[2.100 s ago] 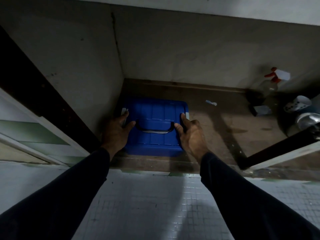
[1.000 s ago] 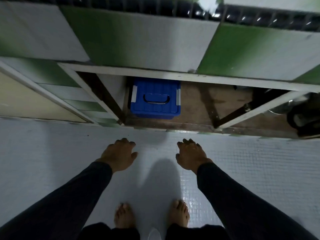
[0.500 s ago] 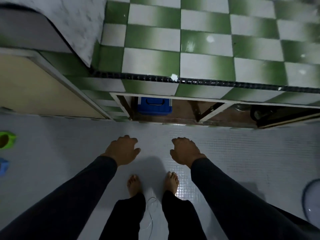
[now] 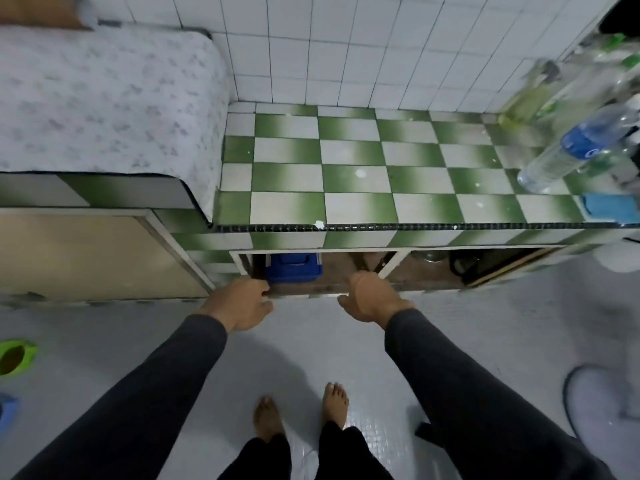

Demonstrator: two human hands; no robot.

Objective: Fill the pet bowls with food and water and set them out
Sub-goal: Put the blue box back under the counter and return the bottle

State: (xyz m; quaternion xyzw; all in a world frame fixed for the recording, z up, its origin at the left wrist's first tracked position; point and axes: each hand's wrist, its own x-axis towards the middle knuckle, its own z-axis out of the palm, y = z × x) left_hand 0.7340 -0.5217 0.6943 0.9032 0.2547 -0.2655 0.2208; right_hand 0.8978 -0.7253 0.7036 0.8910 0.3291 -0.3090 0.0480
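Since the earlier frames both hands have come off the blue container [image 4: 294,268], and the head view has risen from the open cabinet to above the table [image 4: 381,174].

Head view: blue container sits inside the cabinet opening beneath the table, at the opening's left end, lid on, handle facing out. Left hand [image 4: 239,303] hangs in front of the container, fingers loosely curled, holding nothing. Right hand [image 4: 370,296] hangs to the container's right, also relaxed and holding nothing. Green pet bowl [image 4: 15,356] on the floor far left of the container; a blue item [image 4: 7,415] just below it, cut by the frame edge. Water bottle [image 4: 575,154], blurred, on the table well right of the container. Bare feet [image 4: 301,414] on the floor.
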